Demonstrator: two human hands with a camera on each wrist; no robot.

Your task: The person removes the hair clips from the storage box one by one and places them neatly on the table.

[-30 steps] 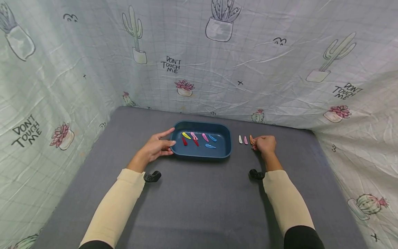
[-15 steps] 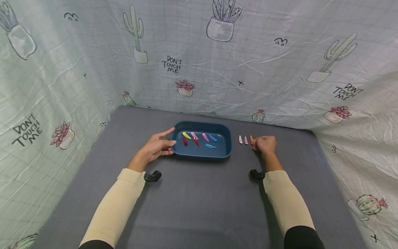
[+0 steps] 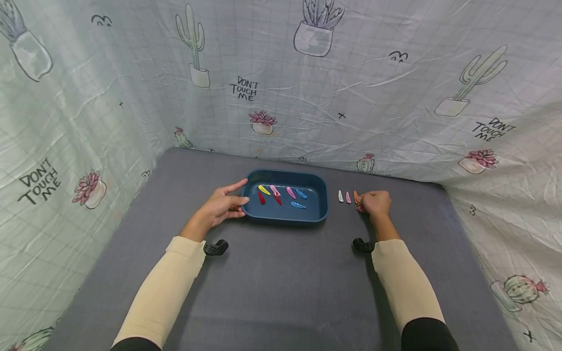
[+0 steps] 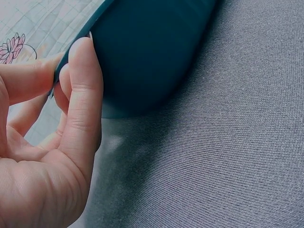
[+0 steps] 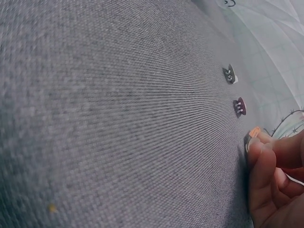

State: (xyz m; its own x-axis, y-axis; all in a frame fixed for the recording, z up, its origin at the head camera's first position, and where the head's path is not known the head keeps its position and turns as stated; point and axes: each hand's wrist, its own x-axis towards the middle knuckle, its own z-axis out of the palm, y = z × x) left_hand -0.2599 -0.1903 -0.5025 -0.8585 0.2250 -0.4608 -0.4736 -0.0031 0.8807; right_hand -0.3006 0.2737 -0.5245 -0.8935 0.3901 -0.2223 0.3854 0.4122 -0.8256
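Observation:
My left hand (image 3: 221,207) pinches the left rim of a dark blue tray (image 3: 284,220). The grip on the tray wall (image 4: 142,52) shows up close in the left wrist view. Inside the tray lie several snap hair clips, among them a yellow clip (image 3: 264,190), a red clip (image 3: 261,198) and a blue clip (image 3: 298,205). To the right of the tray, my right hand (image 3: 374,204) pinches an orange hair clip (image 5: 255,132) at the table surface. Left of that clip, a pink clip (image 3: 348,197) and a white clip (image 3: 340,196) stand in a row, apart from each other.
A grey cloth covers the table (image 3: 281,282). Behind it and along both sides hangs a light curtain (image 3: 307,97) printed with cacti. Black wrist devices sit at both cuffs, such as the left device (image 3: 216,247).

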